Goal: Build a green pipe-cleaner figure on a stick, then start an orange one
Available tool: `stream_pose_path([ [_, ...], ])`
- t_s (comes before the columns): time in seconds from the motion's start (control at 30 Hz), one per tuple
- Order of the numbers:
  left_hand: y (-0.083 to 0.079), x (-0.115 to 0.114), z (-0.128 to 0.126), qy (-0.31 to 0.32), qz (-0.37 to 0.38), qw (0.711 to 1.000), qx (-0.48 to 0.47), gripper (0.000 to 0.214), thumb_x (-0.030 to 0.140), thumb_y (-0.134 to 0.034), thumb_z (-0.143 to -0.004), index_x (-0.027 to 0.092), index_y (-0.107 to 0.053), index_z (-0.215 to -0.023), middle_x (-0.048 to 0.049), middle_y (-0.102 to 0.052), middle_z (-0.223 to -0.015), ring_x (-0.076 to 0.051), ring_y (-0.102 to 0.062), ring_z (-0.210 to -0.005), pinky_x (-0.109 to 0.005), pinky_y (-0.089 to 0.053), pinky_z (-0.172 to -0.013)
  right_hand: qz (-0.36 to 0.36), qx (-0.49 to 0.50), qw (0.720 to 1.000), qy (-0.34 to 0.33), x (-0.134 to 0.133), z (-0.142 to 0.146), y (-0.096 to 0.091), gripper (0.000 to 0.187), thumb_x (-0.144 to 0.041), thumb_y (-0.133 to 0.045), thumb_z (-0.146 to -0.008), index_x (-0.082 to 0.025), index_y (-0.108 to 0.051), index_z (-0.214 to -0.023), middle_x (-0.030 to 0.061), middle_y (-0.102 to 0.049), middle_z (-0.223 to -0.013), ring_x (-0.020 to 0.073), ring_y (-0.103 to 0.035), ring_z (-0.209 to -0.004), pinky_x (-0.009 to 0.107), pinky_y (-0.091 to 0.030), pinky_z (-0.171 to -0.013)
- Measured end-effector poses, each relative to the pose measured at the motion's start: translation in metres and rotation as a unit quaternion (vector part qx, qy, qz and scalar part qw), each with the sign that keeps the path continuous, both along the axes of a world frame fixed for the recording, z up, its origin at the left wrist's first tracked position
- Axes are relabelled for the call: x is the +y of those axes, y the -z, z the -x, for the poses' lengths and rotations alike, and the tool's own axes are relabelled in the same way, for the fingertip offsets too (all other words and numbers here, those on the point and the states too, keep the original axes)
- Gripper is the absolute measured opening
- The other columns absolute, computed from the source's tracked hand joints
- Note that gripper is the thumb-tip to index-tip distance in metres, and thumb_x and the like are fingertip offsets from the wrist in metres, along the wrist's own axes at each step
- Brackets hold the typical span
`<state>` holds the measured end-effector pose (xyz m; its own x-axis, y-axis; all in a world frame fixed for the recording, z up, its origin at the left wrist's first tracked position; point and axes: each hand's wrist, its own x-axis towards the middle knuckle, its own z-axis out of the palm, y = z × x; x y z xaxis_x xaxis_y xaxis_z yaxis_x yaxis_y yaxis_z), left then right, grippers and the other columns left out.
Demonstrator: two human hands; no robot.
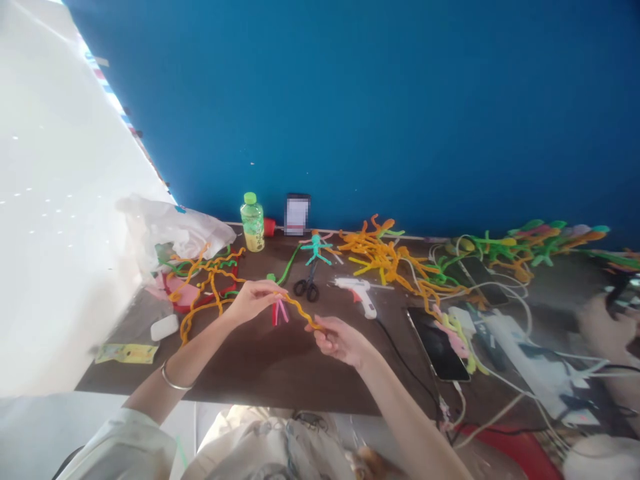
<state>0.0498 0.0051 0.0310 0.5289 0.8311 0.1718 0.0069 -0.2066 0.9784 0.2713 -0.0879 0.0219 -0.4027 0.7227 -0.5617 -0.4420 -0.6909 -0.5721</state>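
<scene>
My left hand [255, 300] and my right hand [340, 339] pinch a twisted orange pipe cleaner [299, 310] between them, above the brown table [280, 367]. Pink and red pipe cleaner strands [279, 311] hang just below my left hand, joined to a bit of green at its fingertips. Beyond my hands lie black-handled scissors [307, 283] and a small teal pipe cleaner figure [315, 248]. A white hot glue gun [357, 295] rests to the far right of my right hand. A loose orange and yellow pipe cleaner heap [385, 260] lies behind it.
A tangle of orange, red and green pipe cleaners [200, 287] lies left, near a white plastic bag [175, 227]. A green-capped bottle [252, 223] stands by the blue wall [380, 100]. A smartphone [437, 343], white power strip [525, 357] and cables sit right.
</scene>
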Motion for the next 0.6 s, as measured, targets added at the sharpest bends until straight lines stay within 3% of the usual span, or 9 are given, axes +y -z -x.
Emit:
stream_pose_path([
  [0.07, -0.003, 0.0, 0.001, 0.0, -0.016, 1.0, 0.003, 0.013, 0.025, -0.064, -0.07, 0.017, -0.072, -0.078, -0.0079, -0.067, -0.077, -0.015, -0.06, -0.071, -0.024, -0.047, -0.063, -0.025, -0.01, 0.999, -0.019, -0.001, -0.001, -0.003, 0.019, -0.026, -0.067, -0.07, -0.009, -0.066, -0.077, -0.0032, -0.052, -0.051, 0.0009, -0.041, -0.039, 0.011, -0.033, -0.036],
  [0.17, -0.004, -0.003, -0.001, -0.002, 0.01, 1.0, -0.024, 0.013, 0.026, -0.065, -0.069, 0.017, -0.071, -0.077, -0.0097, -0.068, -0.084, -0.018, -0.062, -0.079, -0.027, -0.049, -0.069, -0.052, -0.061, 0.997, 0.0, -0.004, -0.003, -0.004, 0.018, -0.024, -0.071, -0.065, -0.011, -0.066, -0.077, 0.001, -0.061, -0.059, 0.0042, -0.052, -0.047, 0.013, -0.039, -0.042],
  [0.27, 0.0, -0.01, -0.009, -0.014, 0.117, 0.988, -0.096, 0.018, 0.03, -0.065, -0.069, 0.015, -0.07, -0.077, -0.0111, -0.069, -0.085, -0.021, -0.063, -0.083, -0.033, -0.05, -0.076, -0.091, -0.147, 0.984, 0.042, -0.005, -0.003, 0.0, 0.02, -0.026, -0.073, -0.061, -0.014, -0.065, -0.076, 0.0061, -0.069, -0.073, 0.0116, -0.063, -0.061, 0.019, -0.047, -0.052],
  [0.37, 0.005, -0.015, -0.02, -0.057, 0.212, 0.957, -0.188, 0.02, 0.033, -0.066, -0.068, 0.013, -0.066, -0.071, -0.0084, -0.068, -0.075, -0.019, -0.064, -0.075, -0.035, -0.051, -0.074, -0.191, -0.262, 0.943, 0.082, -0.003, -0.003, 0.001, 0.02, -0.03, -0.07, -0.064, -0.015, -0.066, -0.076, 0.0072, -0.07, -0.074, 0.0173, -0.065, -0.069, 0.027, -0.049, -0.06],
  [0.43, 0.006, -0.017, -0.026, -0.097, 0.239, 0.94, -0.222, 0.023, 0.034, -0.066, -0.067, 0.012, -0.064, -0.069, -0.0064, -0.067, -0.07, -0.016, -0.064, -0.071, -0.032, -0.052, -0.072, -0.285, -0.361, 0.883, 0.098, -0.002, -0.003, -0.002, 0.016, -0.031, -0.065, -0.069, -0.017, -0.066, -0.075, 0.0064, -0.07, -0.074, 0.0194, -0.065, -0.072, 0.031, -0.048, -0.066],
  [0.47, 0.006, -0.017, -0.029, -0.116, 0.246, 0.934, -0.231, 0.023, 0.034, -0.067, -0.067, 0.011, -0.063, -0.069, -0.0055, -0.066, -0.069, -0.015, -0.064, -0.069, -0.031, -0.052, -0.07, -0.333, -0.417, 0.84, 0.102, -0.002, -0.002, -0.004, 0.013, -0.03, -0.062, -0.072, -0.018, -0.067, -0.075, 0.006, -0.071, -0.076, 0.02, -0.064, -0.074, 0.033, -0.047, -0.068],
  [0.6, 0.001, -0.017, -0.036, -0.166, 0.252, 0.916, -0.264, 0.023, 0.033, -0.068, -0.066, 0.011, -0.061, -0.066, -0.0023, -0.063, -0.064, -0.011, -0.061, -0.064, -0.026, -0.053, -0.065, -0.482, -0.609, 0.62, 0.111, -0.008, 0.002, -0.014, 0.017, -0.018, -0.05, -0.08, -0.022, -0.067, -0.077, 0.0036, -0.071, -0.076, 0.0172, -0.063, -0.071, 0.036, -0.038, -0.077],
])
